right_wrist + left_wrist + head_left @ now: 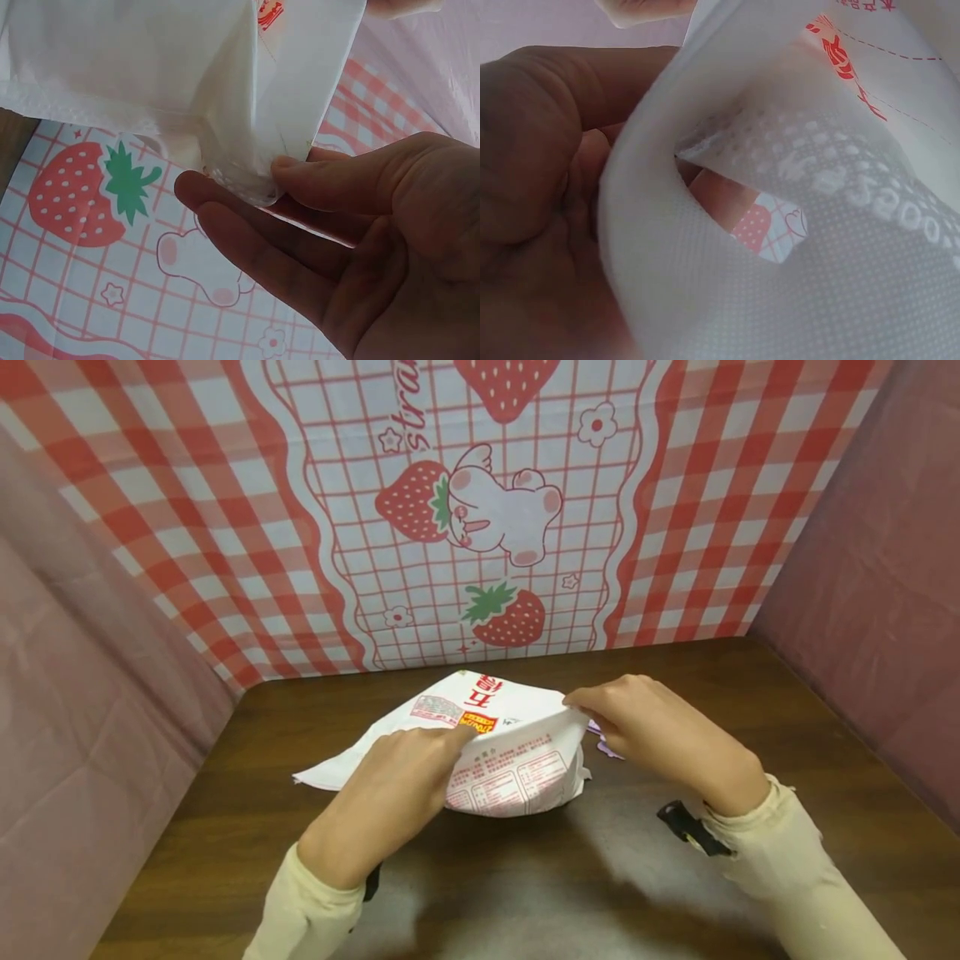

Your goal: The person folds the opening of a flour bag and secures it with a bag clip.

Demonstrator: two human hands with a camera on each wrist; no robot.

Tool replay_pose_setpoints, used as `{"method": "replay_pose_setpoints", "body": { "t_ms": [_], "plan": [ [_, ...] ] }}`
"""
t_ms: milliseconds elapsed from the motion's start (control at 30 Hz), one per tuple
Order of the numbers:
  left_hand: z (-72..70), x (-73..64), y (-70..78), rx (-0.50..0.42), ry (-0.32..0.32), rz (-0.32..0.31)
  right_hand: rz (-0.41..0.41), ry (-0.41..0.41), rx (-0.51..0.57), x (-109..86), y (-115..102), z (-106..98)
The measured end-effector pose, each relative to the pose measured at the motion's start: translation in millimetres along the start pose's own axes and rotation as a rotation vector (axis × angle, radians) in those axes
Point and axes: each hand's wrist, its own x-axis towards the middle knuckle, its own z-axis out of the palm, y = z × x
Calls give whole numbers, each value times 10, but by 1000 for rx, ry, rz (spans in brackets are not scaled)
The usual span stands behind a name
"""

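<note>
A white fabric bag (517, 768) with red print is held up over the brown table, tilted, its top folded toward the left. My left hand (397, 781) grips its edge at the near left. In the left wrist view that hand's thumb and fingers lie around the bag's fabric (727, 300), beside a cut-out opening with embossed dots. With thumb and fingertips, my right hand (648, 722) pinches the bag's far right corner. The right wrist view shows this pinch at a fabric corner (255, 184). The inside of the bag is hidden.
A small purple thing (609, 747) lies on the table (750, 710) behind the bag, partly covered by the right hand. A red-and-white strawberry cloth (510, 527) hangs at the back, with pink cloth (67, 693) along the sides. Each wrist carries a black mount.
</note>
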Motion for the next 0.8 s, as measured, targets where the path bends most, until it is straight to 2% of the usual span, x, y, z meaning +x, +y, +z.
{"method": "replay_pose_setpoints", "body": {
  "t_ms": [233, 400, 500, 800],
  "plan": [
    [37, 7, 14, 9, 22, 8, -12, 23, -21, 11, 1, 11],
    [96, 38, 17, 32, 61, 34, 23, 68, -32, 0, 4, 10],
    [102, 42, 10, 33, 59, 32, 41, 94, -22, -6, 2, 7],
    [94, 28, 9, 26, 60, 28, 33, 57, 19, -12, 41, -11]
  ]
}}
